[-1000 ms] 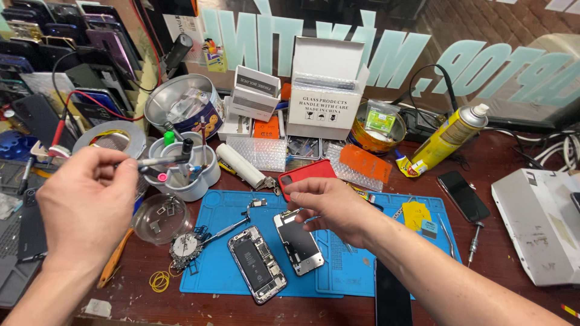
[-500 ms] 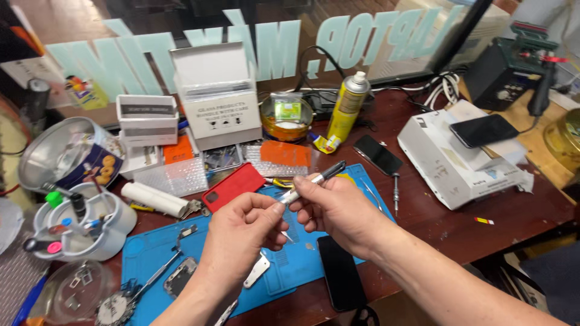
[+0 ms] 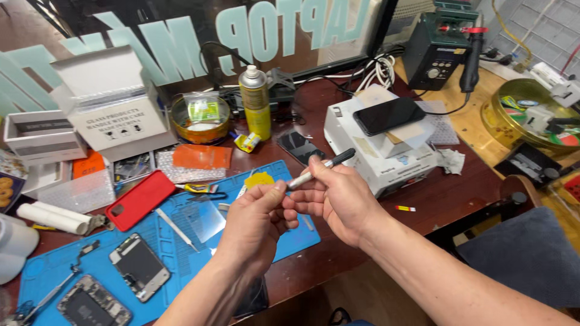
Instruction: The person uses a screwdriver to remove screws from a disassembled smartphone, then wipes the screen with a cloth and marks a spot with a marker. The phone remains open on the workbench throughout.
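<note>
Both hands meet above the near edge of the blue work mat. Right hand grips a slim silver tool with a black cap, fingers wrapped round its middle so it slants up toward the right; left hand is closed at the tool's lower tip, thumb and forefinger pinched on it — whether anything small sits between those fingertips cannot be told.

On the mat lie two opened phones with their insides showing (one partly cut off by the lower edge of the view), a clear glass panel, a thin pale pry tool and a yellow pick. A red phone case rests across the mat's far left edge. Beyond it stand a white cardboard box with its lid up, a round tin and a yellow spray can. Right of the hands — just behind the tool's cap — sits a white machine with a dark phone lying on top.
</note>
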